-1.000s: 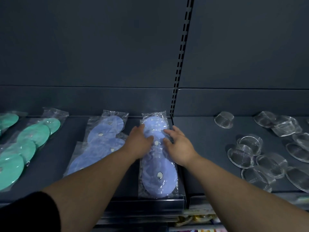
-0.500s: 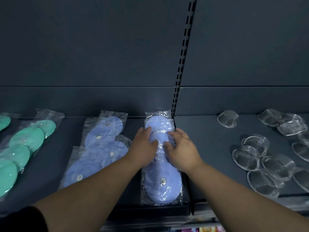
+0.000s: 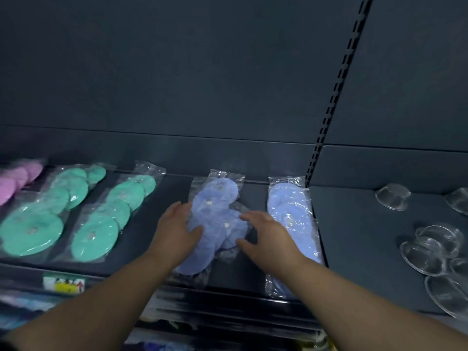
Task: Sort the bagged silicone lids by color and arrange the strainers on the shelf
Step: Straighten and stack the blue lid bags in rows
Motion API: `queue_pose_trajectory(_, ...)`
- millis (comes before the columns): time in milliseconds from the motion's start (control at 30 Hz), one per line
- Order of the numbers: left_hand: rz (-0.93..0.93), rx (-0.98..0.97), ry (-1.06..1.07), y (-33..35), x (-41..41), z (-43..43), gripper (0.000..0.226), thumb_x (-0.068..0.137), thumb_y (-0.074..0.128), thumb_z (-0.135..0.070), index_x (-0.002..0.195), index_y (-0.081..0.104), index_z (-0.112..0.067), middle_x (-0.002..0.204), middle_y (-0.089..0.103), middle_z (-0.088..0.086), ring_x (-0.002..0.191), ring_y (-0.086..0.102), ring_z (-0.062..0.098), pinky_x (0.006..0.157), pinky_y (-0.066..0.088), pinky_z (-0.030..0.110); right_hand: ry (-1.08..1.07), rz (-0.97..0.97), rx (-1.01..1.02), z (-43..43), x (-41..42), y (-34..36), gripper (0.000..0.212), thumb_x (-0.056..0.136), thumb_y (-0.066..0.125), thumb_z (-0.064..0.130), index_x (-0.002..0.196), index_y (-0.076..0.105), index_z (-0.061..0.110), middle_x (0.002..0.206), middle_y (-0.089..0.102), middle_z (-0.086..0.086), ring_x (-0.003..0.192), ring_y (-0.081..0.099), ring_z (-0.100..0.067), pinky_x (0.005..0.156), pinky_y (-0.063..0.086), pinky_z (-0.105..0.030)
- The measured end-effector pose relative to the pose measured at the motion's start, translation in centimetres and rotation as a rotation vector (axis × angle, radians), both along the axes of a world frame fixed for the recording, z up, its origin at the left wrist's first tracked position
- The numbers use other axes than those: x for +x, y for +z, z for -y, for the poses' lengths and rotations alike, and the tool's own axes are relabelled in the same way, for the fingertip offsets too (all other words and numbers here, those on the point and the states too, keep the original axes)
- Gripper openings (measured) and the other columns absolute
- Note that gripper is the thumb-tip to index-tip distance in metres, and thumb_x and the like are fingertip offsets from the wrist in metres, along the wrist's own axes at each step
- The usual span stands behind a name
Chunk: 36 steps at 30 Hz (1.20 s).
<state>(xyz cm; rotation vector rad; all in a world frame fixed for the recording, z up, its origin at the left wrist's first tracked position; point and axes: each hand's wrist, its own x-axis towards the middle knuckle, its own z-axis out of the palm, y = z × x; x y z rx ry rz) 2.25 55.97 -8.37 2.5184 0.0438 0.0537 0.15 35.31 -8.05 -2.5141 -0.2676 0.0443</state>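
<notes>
Framing 2 overlapped blue lid bags on the shelf: left hand at their 9 o'clock edge, right hand at 3 o'clock, both flat, clasping nothing. Likely to skid on slick film under a push, fanning wider or bumping the neat blue bag beyond.

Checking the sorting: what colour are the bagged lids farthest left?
Pink; the bagged silicone lids show best in head view.
</notes>
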Motion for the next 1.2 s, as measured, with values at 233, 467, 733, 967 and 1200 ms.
queue_pose_trajectory(233,-0.197,-0.051,-0.03,-1.4,-1.5,-4.3,0.084,0.072,0.073,-0.05,0.141,0.04,-0.014,0.139,0.048,0.007,0.124,0.05,0.024,0.101,0.043,0.035,-0.044,-0.027,-0.38,-5.1,-1.9,-1.4,0.054,0.082,0.051,0.066,0.122,0.055,0.03,0.122,0.053,0.004,0.12,0.046,-0.021,0.098,0.035,-0.034)
queue_pose_trajectory(467,-0.202,-0.19,-0.141,-1.9,-1.3,-5.9,0.048,0.076,0.074,-0.036,0.118,0.054,-0.025,0.104,0.063,-0.012,0.095,0.062,0.011,0.086,0.05,0.031,-0.212,-0.115,-0.244,-8.4,-2.9,-1.0,0.055,0.083,0.052,0.066,0.12,0.05,0.025,0.11,0.065,0.007,0.105,0.06,-0.017,0.089,0.046,-0.03)
queue_pose_trajectory(733,-0.258,-0.401,-0.172,-1.9,0.6,-7.7,0.042,0.083,0.071,-0.03,0.119,0.051,-0.023,0.102,0.061,-0.007,0.09,0.06,0.009,0.079,0.047,0.027,-0.431,-0.158,-0.006,-10.7,-3.9,-1.4,0.025,0.082,0.063,0.051,0.096,0.059,0.031,0.086,0.066,0.014,0.086,0.062,-0.009,0.079,0.05,-0.026)
queue_pose_trajectory(967,-0.209,-0.404,-0.25,-2.2,1.5,-6.7,0.01,0.091,0.06,-0.023,0.101,0.063,-0.019,0.105,0.061,-0.003,0.086,0.057,0.006,0.063,0.038,0.005,-0.709,-0.083,0.179,-9.8,-2.5,-1.4,0.038,0.092,0.054,0.038,0.125,0.054,0.017,0.128,0.049,-0.002,0.109,0.055,-0.02,0.091,0.04,-0.025)
queue_pose_trajectory(1200,-0.377,-0.494,-0.3,-2.7,1.9,-6.2,0.011,0.091,0.063,-0.023,0.099,0.06,-0.029,0.101,0.061,-0.014,0.09,0.056,-0.002,0.068,0.04,0.006,-0.832,-0.188,0.766,-8.4,0.4,-1.6,0.054,0.089,0.065,0.031,0.137,0.043,0.017,0.12,0.059,0.005,0.107,0.057,-0.017,0.098,0.043,-0.032)
